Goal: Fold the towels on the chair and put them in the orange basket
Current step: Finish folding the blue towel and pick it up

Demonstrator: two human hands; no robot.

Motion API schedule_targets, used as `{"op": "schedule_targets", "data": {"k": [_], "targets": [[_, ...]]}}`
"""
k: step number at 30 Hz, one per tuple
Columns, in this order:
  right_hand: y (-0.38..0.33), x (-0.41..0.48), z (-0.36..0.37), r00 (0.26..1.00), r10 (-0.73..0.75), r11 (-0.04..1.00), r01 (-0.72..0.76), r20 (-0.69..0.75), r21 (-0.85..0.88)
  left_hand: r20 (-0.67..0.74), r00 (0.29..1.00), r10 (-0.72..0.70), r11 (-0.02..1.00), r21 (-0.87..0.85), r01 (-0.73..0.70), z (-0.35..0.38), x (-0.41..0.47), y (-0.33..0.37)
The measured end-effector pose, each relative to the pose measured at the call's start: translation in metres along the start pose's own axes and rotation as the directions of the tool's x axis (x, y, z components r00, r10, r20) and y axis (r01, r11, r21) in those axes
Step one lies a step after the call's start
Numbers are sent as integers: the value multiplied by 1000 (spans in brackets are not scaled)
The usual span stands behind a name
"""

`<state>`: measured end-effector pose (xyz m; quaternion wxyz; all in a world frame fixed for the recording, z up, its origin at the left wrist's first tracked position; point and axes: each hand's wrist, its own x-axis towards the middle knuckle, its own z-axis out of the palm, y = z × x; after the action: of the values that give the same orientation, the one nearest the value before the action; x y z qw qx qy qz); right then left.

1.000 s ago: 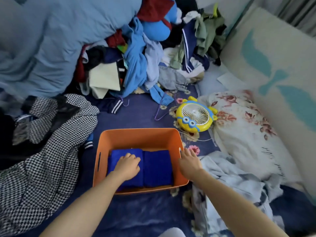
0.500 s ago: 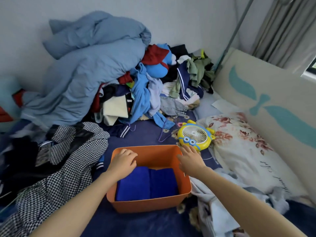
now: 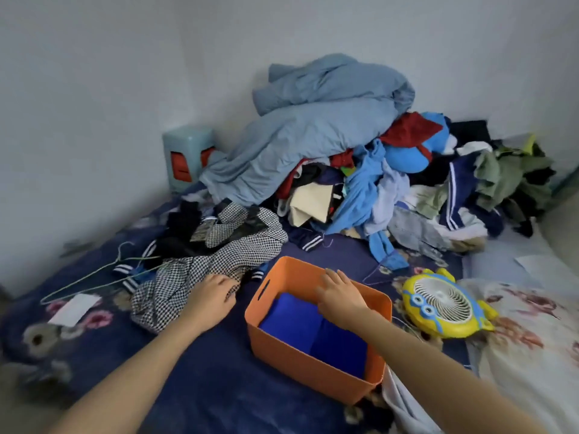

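Note:
The orange basket (image 3: 300,364) stands on the dark blue bed. Two folded blue towels (image 3: 313,330) lie side by side inside it. My right hand (image 3: 340,294) hovers over the basket's far part with relaxed fingers and holds nothing. My left hand (image 3: 214,297) is left of the basket, above the edge of a black-and-white checked garment (image 3: 200,261); its fingers hang loosely curled and hold nothing. No chair shows in this view.
A big heap of clothes under a light blue duvet (image 3: 313,133) fills the back. A yellow fan (image 3: 445,303) lies right of the basket beside a floral pillow (image 3: 526,333). A wire hanger (image 3: 94,274), a white paper (image 3: 75,309) and a pale stool (image 3: 188,155) are at the left.
My left hand lifted off the towels and out of the basket, moving left over the checked garment. My right hand left the basket's right rim and moved over its far part. The view swung left.

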<state>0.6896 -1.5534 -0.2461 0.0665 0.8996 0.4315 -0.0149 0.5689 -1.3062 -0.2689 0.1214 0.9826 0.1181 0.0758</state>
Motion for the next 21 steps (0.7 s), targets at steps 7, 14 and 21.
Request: {"op": "schedule_targets", "data": {"k": [7, 14, 21], "targets": [[-76, 12, -4, 921, -384, 923, 382, -59, -40, -74, 924, -376, 925, 27, 379, -15, -141, -18], [-205, 1, -22, 715, -691, 723, 685, -103, -89, -146, 734, -664, 740, 10, 672, -42, -294, -56], [-332, -43, -44, 539, -839, 544, 825, -72, -156, -254, 473, -843, 504, -69, 861, -79, -421, -47]]}}
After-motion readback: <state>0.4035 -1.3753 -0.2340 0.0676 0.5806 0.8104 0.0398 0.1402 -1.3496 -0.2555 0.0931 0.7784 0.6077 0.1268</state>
